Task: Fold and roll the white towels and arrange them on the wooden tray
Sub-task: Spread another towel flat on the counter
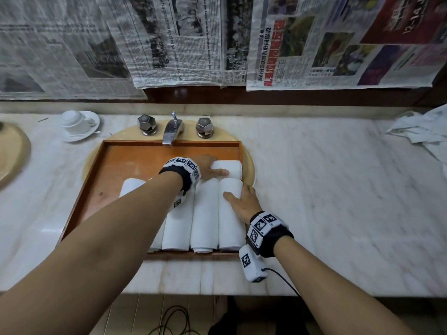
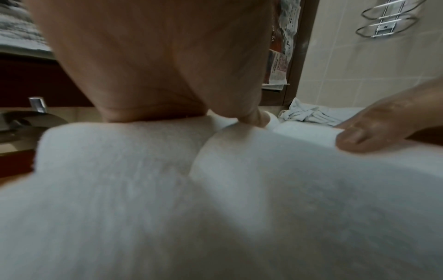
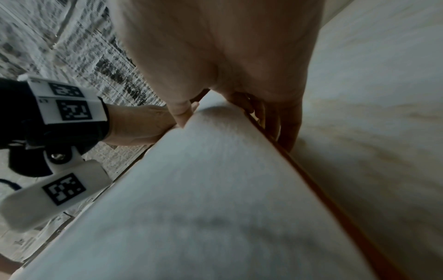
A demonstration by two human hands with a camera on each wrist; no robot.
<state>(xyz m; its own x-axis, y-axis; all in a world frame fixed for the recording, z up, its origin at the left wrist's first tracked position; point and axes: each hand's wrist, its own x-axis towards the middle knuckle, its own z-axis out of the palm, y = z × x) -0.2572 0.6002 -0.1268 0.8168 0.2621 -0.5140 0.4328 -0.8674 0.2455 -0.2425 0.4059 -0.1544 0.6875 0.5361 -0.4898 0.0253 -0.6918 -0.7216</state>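
Note:
A wooden tray (image 1: 135, 160) sits over the sink. Several rolled white towels lie side by side at its front right, among them the rightmost roll (image 1: 229, 228) and its neighbour (image 1: 203, 213). A short roll (image 1: 229, 166) lies crosswise behind them in the back right corner. My left hand (image 1: 209, 169) holds this short roll at its left end, thumb along the near side and fingers hidden behind it. My right hand (image 1: 242, 199) rests on the far end of the rightmost roll (image 3: 215, 189), thumb (image 3: 182, 113) on top, fingers (image 3: 287, 125) down beside the tray's right wall.
A faucet (image 1: 171, 131) with two knobs stands just behind the tray. A cup on a saucer (image 1: 77, 124) sits at the back left. Loose white towels (image 1: 425, 131) are heaped at the far right of the marble counter (image 1: 326, 189). Cables lie on the floor below.

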